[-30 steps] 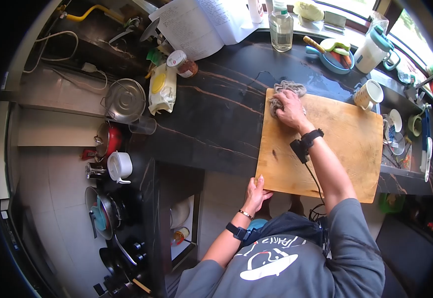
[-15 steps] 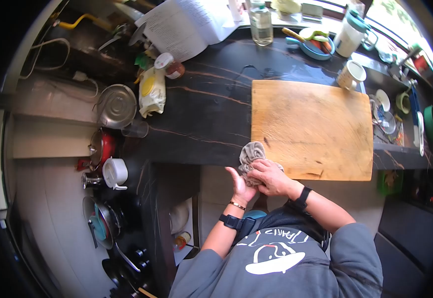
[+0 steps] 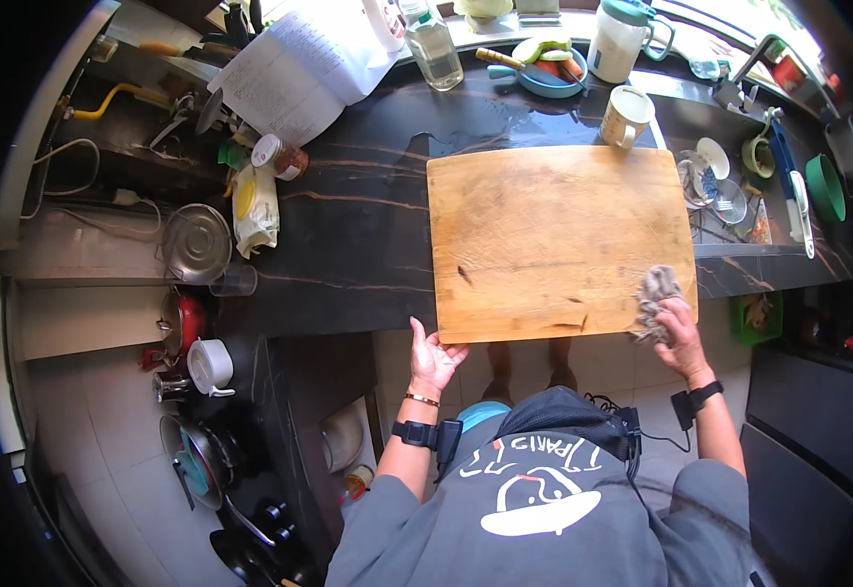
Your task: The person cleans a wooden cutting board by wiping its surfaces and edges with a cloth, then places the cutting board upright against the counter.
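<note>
One cloth (image 3: 657, 295) filled the right hand's (image 3: 680, 340) grip at the board's (image 3: 549, 230) four o'clock; the left hand (image 3: 433, 362), unclenched, touched eight o'clock.

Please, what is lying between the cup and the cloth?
Between the cup and the cloth, the head view shows a bare stretch of board.

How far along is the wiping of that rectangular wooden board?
Mostly done, I'd judge: the wooden board shows no food scraps. In hand: the right hand holds a crumpled grey-brown cloth at the near right corner; the left hand touches the near left one. Left to check: dark marks by the near edge, possibly stains.
</note>
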Demonstrator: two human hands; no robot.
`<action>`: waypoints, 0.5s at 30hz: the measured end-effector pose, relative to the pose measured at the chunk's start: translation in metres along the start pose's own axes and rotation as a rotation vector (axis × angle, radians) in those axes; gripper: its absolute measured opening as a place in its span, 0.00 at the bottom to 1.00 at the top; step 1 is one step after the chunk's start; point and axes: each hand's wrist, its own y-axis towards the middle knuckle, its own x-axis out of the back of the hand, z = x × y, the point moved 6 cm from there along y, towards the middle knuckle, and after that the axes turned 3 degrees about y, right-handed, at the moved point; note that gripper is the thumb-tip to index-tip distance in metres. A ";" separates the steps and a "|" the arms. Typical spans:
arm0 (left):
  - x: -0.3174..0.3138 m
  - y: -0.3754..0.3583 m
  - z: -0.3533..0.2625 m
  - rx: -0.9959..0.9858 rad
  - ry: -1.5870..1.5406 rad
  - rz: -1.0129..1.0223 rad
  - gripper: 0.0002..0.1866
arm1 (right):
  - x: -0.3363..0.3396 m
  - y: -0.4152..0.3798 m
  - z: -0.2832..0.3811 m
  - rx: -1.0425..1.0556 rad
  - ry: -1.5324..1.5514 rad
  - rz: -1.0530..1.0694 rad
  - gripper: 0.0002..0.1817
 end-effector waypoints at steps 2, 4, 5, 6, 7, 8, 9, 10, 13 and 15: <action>-0.002 -0.001 -0.001 0.028 0.044 0.013 0.42 | 0.026 -0.012 -0.029 -0.066 -0.103 -0.061 0.20; 0.000 0.000 -0.002 0.006 0.126 0.040 0.39 | 0.051 -0.018 -0.061 -0.204 -0.090 -0.163 0.21; 0.000 0.002 -0.001 -0.011 0.205 0.056 0.36 | 0.059 -0.020 -0.075 -0.271 -0.009 -0.220 0.23; -0.003 0.002 -0.001 -0.014 0.198 0.062 0.36 | 0.072 -0.013 -0.076 -0.337 0.074 -0.274 0.24; -0.002 0.000 0.000 -0.031 0.243 0.021 0.34 | 0.077 0.000 -0.064 -0.457 0.347 -0.276 0.25; -0.001 -0.001 0.000 -0.047 0.291 -0.021 0.31 | 0.083 0.017 -0.039 -0.455 0.342 -0.277 0.25; 0.000 0.001 0.002 -0.049 0.290 -0.015 0.31 | 0.082 0.037 -0.013 -0.421 0.694 -0.282 0.24; 0.003 0.005 0.005 -0.040 0.291 -0.014 0.30 | 0.078 0.053 0.005 -0.375 1.047 -0.281 0.23; 0.001 0.008 0.006 -0.040 0.307 -0.005 0.28 | 0.047 0.071 -0.004 -0.234 1.027 -0.160 0.27; 0.000 0.008 0.005 -0.036 0.319 0.017 0.26 | 0.038 0.079 -0.024 -0.014 0.174 -0.215 0.31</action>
